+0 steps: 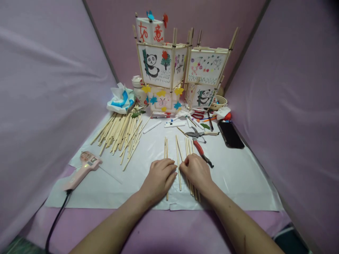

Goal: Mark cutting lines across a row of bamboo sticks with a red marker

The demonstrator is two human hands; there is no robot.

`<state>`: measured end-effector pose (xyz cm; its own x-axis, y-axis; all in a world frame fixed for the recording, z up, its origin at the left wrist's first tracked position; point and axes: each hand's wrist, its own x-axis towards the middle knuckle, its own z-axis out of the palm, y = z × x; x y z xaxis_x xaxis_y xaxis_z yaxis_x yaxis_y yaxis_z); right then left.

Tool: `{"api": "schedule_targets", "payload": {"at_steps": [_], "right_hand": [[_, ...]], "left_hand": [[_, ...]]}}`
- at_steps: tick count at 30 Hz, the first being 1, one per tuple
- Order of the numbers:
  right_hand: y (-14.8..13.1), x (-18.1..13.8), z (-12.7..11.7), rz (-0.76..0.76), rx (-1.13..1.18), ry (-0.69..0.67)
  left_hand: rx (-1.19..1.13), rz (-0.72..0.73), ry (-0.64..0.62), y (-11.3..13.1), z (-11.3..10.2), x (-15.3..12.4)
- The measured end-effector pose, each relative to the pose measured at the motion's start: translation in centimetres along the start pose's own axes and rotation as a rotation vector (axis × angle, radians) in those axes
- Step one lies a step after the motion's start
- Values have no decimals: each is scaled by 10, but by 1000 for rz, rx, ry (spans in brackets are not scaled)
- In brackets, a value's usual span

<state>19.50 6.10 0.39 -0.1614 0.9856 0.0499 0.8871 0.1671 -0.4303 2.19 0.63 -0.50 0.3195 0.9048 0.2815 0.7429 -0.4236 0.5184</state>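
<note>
Several wooden sticks [177, 151] lie side by side on a white sheet [238, 176] in front of me. My left hand [160, 178] rests palm down on a pair of sticks [165, 146], its fingers curled loosely over them. My right hand [196, 173] lies over a group of sticks [188, 145] to the right, its fingertips pinched on one of them. One stick runs between the two hands.
A big pile of sticks [120, 132] lies at the left, a pink glue gun [82, 169] with its cord nearer. Red-handled pruning shears [200, 141], a black phone [231, 134], markers [174, 124] and paper lanterns [169, 67] stand behind. Purple cloth walls enclose the space.
</note>
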Motion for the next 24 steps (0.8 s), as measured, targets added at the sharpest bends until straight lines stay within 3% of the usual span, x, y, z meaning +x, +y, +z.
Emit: {"api": "schedule_targets", "payload": {"at_steps": [4,8,11,19,24], "right_hand": [[4,-1,-7,20,325,-16],[1,-10,-7,-5,834,-416],[-6,-19,-6,9,958,-607],[-16,-28,-3,-54,1054,-666],[-17,-31,3,-12,962,-597]], "left_hand": [[-309,-220,160,-1,0,1],[-1013,-551,193,0,-5,5],[-1334,-629,261,-1,-10,8],[-1391,-676,273,-1,-10,6],[-1373,-676,296,1,-11,7]]}}
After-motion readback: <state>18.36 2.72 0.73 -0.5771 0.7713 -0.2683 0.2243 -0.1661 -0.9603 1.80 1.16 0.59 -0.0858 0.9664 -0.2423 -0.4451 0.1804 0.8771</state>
